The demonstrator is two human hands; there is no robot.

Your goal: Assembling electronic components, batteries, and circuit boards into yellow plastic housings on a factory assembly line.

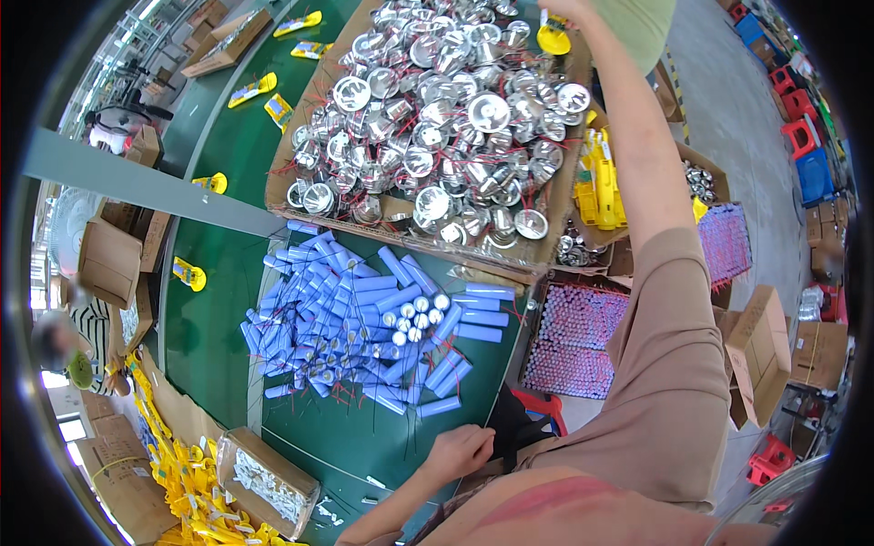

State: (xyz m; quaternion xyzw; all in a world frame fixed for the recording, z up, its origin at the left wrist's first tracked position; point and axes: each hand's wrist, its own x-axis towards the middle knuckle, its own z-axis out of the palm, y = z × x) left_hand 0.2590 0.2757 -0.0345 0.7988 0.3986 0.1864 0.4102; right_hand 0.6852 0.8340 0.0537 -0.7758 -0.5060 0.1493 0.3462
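My right arm reaches far ahead, and my right hand [566, 9] is at the top edge of the view, closed on a yellow plastic housing [553, 36]. That housing hangs over the right rim of a big carton [405, 238] heaped with silver reflector cups [437, 136] trailing red wires. My left hand [461, 452] is curled closed at the near edge of the green table [364, 446]; the inside of its fingers is hidden. Just ahead of it lies a pile of blue-wrapped cylindrical batteries [355, 314] with red and black wires, several standing on end.
Yellow housings [252, 89] sit spaced along the green belt at left. More yellow parts [196, 482] and a carton of white pieces [266, 482] are at lower left. A grey metal bar [155, 182] crosses from the left. Another person [91, 332] is at far left.
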